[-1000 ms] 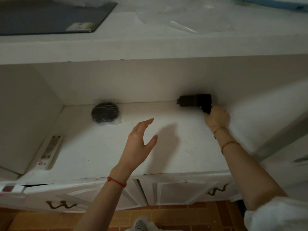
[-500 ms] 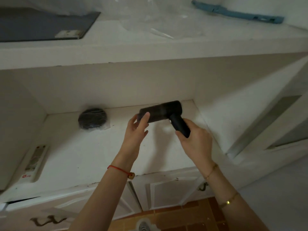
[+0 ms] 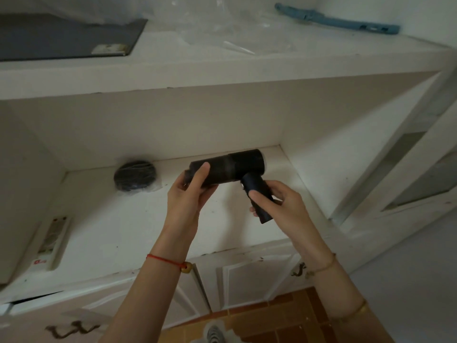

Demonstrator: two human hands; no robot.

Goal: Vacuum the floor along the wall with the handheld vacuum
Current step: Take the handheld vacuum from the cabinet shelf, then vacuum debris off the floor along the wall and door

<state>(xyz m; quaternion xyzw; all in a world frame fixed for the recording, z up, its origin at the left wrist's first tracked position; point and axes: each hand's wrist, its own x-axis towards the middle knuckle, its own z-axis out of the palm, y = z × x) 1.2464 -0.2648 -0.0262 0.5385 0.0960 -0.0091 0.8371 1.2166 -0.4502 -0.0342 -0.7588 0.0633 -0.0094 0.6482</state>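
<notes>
The handheld vacuum (image 3: 233,167) is black, with a round barrel and a short handle angled down to the right. I hold it in the air above a white shelf (image 3: 118,219). My left hand (image 3: 190,194) wraps around the barrel's front end. My right hand (image 3: 277,206) grips the handle from below. The nozzle tip is hidden behind my left fingers. A strip of orange tiled floor (image 3: 284,320) shows at the bottom, below the cabinet.
A black bundle in clear plastic (image 3: 134,175) lies at the shelf's back. A white remote (image 3: 53,240) rests at its left. Above, a counter holds a dark board (image 3: 66,38), plastic sheeting and a blue tool (image 3: 336,21). Cabinet doors with curled handles (image 3: 254,278) are below.
My right hand pulled the vacuum from the shelf's back right corner toward me. My left hand, open a second ago, has closed around the barrel.
</notes>
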